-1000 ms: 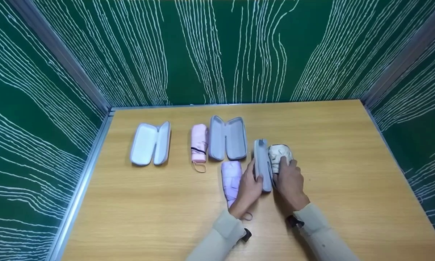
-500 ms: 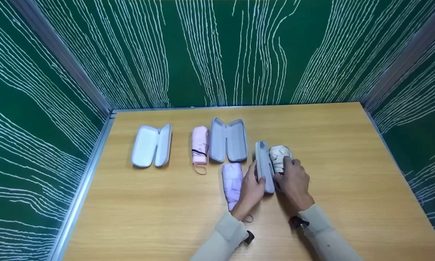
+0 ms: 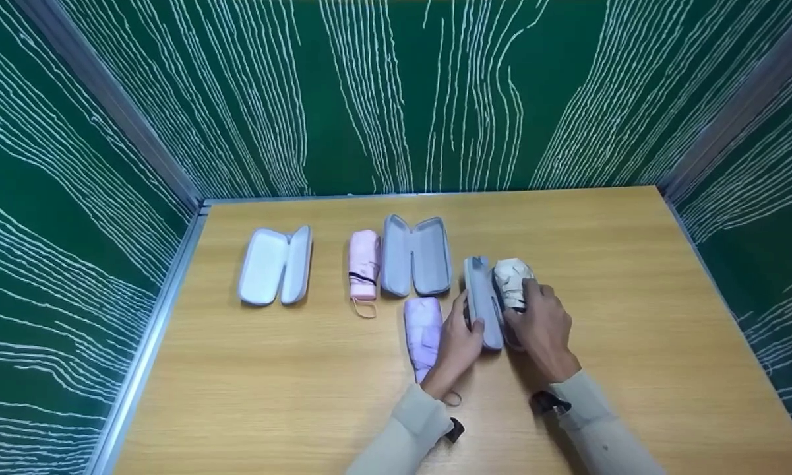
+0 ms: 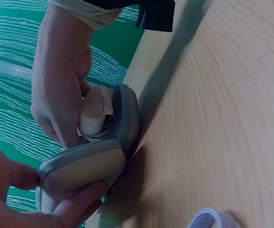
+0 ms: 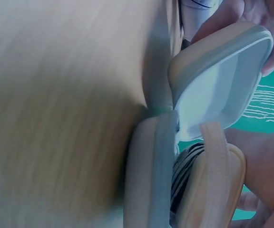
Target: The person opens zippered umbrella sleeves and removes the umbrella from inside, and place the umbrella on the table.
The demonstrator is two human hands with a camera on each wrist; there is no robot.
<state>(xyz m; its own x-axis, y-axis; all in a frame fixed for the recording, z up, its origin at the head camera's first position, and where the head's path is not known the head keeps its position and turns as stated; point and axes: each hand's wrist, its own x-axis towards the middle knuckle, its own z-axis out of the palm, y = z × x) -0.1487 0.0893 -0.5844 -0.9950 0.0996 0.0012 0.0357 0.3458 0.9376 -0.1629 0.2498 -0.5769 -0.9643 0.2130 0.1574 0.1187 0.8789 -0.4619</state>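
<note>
In the head view my left hand grips the raised lid of an open grey hard case, thumb on one side and fingers on the other. My right hand holds a folded cream compact umbrella from above, over the other half of the case. The right wrist view shows the umbrella's cream end and strap at that half, dark folds beneath. In the left wrist view the lid stands tilted between fingers and thumb, with the umbrella behind it. The right fingers partly cover the umbrella.
A purple folded umbrella lies just left of my left hand, partly under the forearm. Farther back are an open grey case and a pink folded umbrella. An open white-lined case lies at the left. Green walls border the wooden table.
My right hand and the cream umbrella have shifted slightly right, and the umbrella now sits more over its half of the case. My left hand still holds the lid, nearly unmoved.
</note>
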